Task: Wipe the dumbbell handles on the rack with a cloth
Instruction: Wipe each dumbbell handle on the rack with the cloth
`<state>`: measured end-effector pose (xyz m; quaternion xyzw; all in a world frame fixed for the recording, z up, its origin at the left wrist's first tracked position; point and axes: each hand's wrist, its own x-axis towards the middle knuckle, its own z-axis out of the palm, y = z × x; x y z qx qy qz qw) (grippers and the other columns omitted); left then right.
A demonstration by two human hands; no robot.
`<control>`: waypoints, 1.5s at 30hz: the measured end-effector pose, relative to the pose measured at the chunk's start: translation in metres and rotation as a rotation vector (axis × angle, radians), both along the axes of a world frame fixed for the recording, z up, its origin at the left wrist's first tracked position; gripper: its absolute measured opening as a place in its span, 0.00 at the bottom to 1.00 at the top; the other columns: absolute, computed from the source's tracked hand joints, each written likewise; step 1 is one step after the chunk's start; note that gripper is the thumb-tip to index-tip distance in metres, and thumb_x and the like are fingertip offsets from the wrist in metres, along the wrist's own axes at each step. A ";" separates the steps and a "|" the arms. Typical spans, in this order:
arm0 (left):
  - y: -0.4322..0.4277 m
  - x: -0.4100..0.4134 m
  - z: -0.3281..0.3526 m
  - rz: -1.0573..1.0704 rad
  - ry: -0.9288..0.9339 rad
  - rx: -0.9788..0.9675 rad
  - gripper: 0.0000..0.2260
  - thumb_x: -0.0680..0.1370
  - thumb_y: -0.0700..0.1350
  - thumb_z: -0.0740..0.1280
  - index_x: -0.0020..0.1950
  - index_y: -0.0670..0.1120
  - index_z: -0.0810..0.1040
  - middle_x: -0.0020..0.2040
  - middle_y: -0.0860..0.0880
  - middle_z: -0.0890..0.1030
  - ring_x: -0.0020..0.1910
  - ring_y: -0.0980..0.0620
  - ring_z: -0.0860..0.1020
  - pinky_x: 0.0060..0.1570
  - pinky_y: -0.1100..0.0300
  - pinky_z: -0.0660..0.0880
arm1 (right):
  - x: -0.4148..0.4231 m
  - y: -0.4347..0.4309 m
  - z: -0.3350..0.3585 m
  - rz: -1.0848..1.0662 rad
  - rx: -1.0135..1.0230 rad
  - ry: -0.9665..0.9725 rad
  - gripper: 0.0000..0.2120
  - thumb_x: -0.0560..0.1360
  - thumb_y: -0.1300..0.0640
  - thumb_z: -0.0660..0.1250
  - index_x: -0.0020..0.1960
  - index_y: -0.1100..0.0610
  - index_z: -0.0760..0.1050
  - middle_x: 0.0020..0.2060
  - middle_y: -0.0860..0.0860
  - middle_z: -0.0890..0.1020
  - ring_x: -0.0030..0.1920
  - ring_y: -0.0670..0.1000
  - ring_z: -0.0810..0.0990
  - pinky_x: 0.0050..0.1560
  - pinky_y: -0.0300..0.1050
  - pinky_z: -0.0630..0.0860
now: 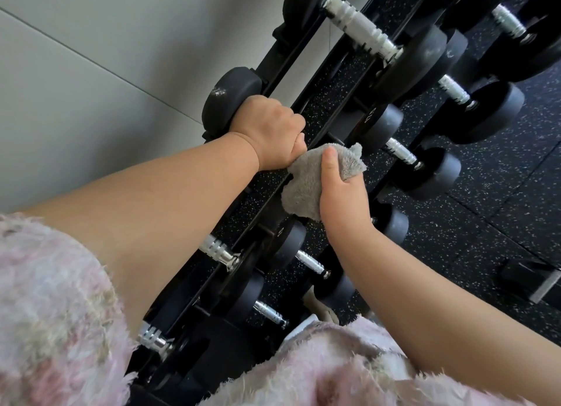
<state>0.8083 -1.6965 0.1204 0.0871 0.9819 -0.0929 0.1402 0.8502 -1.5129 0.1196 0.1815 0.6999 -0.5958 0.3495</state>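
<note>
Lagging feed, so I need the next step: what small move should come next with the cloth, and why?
Probably the left hand should let go of the dumbbell so the cloth can slide along the handle. That hand is wrapped around the bar next to the black head, hiding it, while the right hand holds the cloth right against it.

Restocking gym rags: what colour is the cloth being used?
Greyish beige cloth, held in the right hand; head view.

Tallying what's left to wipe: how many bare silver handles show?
8 handles: two at top, two right of the cloth, four below it. The left hand likely hides another.
</note>
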 end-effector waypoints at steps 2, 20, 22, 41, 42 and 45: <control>0.000 0.000 0.000 0.010 -0.003 0.020 0.14 0.76 0.54 0.48 0.43 0.50 0.69 0.44 0.46 0.83 0.42 0.43 0.76 0.40 0.51 0.66 | 0.006 0.000 0.001 0.011 -0.040 -0.004 0.25 0.74 0.35 0.69 0.65 0.48 0.75 0.49 0.46 0.86 0.49 0.43 0.86 0.45 0.39 0.83; 0.000 0.000 0.001 -0.007 -0.023 -0.018 0.22 0.76 0.55 0.47 0.48 0.47 0.79 0.45 0.47 0.84 0.45 0.42 0.80 0.40 0.53 0.65 | 0.001 0.002 0.010 0.088 0.014 -0.051 0.46 0.67 0.17 0.56 0.77 0.42 0.65 0.72 0.44 0.75 0.70 0.47 0.75 0.71 0.55 0.74; 0.000 0.002 0.002 -0.005 -0.038 -0.021 0.23 0.76 0.55 0.47 0.48 0.47 0.80 0.46 0.47 0.84 0.45 0.41 0.80 0.41 0.52 0.65 | 0.004 0.003 0.012 0.097 -0.030 -0.074 0.30 0.76 0.27 0.61 0.72 0.41 0.70 0.61 0.40 0.81 0.60 0.41 0.80 0.66 0.49 0.78; 0.002 -0.004 0.018 -0.002 -0.141 -0.065 0.18 0.84 0.56 0.53 0.57 0.49 0.78 0.55 0.48 0.83 0.53 0.43 0.81 0.50 0.51 0.72 | -0.076 0.010 0.022 0.735 0.140 0.196 0.09 0.81 0.46 0.65 0.56 0.49 0.72 0.48 0.51 0.80 0.45 0.48 0.81 0.43 0.46 0.78; 0.002 -0.002 0.018 0.009 -0.140 -0.063 0.17 0.84 0.56 0.54 0.57 0.49 0.78 0.54 0.48 0.83 0.53 0.43 0.81 0.50 0.51 0.72 | -0.074 0.008 0.019 0.744 0.148 0.261 0.06 0.82 0.47 0.64 0.54 0.49 0.72 0.46 0.49 0.80 0.43 0.44 0.79 0.42 0.43 0.76; 0.004 -0.004 0.017 -0.005 -0.134 -0.054 0.16 0.83 0.56 0.54 0.55 0.50 0.79 0.51 0.50 0.84 0.51 0.44 0.81 0.48 0.52 0.70 | -0.082 0.018 0.023 0.723 0.203 0.330 0.06 0.84 0.46 0.62 0.53 0.46 0.74 0.43 0.43 0.81 0.41 0.41 0.80 0.37 0.36 0.74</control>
